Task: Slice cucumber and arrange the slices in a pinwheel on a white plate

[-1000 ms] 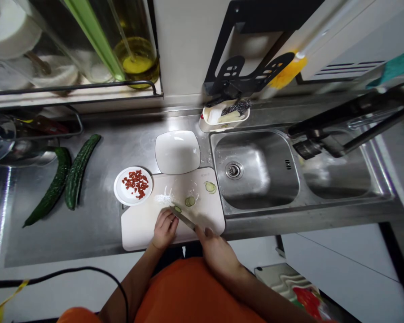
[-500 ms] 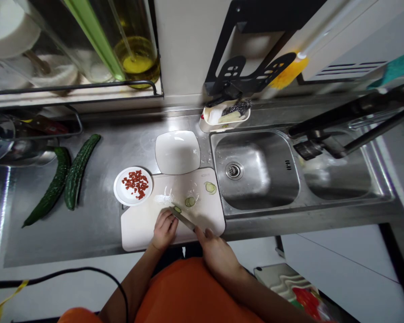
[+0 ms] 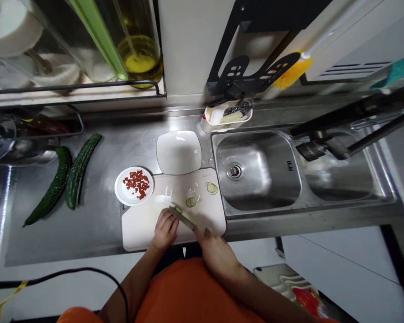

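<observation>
Your right hand [image 3: 212,251] is closed around the handle of the knife [image 3: 182,218], whose blade lies low and angled across the white cutting board [image 3: 141,226]. Your left hand [image 3: 165,230] rests with fingers curled, fingertips pressed down at a small cucumber piece [image 3: 178,209] just beside the blade tip; whether it grips the piece or only steadies it cannot be told. Judge the piece as light, wet and slippery on the cut face, firm enough to hold shape; hold it from above with curled fingertips, knuckles toward the blade. Two thin round slices [image 3: 190,202] lie just beyond, and another slice [image 3: 212,188] sits near the board's far right corner. The board is smooth, rectangular plastic with rounded corners, lying on the brushed steel tabletop [image 3: 97,220]. At the board's far left corner stands a small round plate [image 3: 120,193] of chopped red bits. Behind the board is a square white dish [image 3: 178,152] with soft corners. Two long, dark, ridged cucumbers [image 3: 64,179] lie well apart to the left. To the right is the steel sink [image 3: 259,170].
</observation>
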Action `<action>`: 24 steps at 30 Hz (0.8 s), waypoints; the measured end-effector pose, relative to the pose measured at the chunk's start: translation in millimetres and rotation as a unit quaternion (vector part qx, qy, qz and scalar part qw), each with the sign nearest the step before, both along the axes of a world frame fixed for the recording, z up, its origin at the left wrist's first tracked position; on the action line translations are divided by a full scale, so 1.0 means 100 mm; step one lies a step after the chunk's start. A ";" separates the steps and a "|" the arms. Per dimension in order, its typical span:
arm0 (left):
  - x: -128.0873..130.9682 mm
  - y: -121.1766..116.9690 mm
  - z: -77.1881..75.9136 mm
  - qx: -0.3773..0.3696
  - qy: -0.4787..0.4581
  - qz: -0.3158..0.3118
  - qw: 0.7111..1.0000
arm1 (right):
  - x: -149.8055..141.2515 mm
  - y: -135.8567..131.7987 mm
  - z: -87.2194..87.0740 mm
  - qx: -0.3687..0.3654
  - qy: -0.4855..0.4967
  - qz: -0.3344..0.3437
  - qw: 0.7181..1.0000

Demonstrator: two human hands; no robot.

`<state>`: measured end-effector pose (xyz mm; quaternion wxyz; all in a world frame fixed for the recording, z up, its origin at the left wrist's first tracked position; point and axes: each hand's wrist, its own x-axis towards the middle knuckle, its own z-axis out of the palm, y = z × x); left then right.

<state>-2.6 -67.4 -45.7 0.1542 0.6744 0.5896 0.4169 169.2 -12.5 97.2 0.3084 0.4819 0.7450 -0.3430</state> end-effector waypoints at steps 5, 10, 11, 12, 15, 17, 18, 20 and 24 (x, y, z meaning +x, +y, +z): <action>0.00 0.00 0.00 -0.001 0.004 0.007 1.000 | -0.03 0.02 -0.01 -0.001 -0.001 0.002 1.000; 0.01 0.00 -0.01 -0.002 -0.003 0.007 1.000 | -0.06 0.02 -0.03 0.009 -0.002 0.006 1.000; 0.01 0.00 -0.01 -0.002 -0.002 0.008 1.000 | -0.07 0.02 -0.04 0.008 -0.003 0.006 1.000; 0.01 0.00 -0.01 -0.002 -0.001 0.009 1.000 | -0.07 0.02 -0.04 0.006 -0.005 0.006 1.000; 0.00 0.00 -0.01 0.000 0.003 0.006 1.000 | -0.08 0.02 -0.06 0.006 -0.005 0.006 1.000; 0.00 0.00 -0.01 -0.001 0.002 0.004 1.000 | -0.08 0.02 -0.07 0.011 0.001 0.001 1.000; 0.00 0.00 -0.01 -0.002 0.002 0.004 1.000 | -0.09 0.03 -0.08 0.012 0.005 -0.001 1.000; 0.00 0.00 0.00 -0.004 0.002 0.004 1.000 | -0.10 0.03 -0.08 0.015 0.007 -0.003 1.000; 0.00 0.00 0.00 -0.001 -0.008 0.006 1.000 | -0.13 0.04 -0.07 0.020 -0.007 0.002 1.000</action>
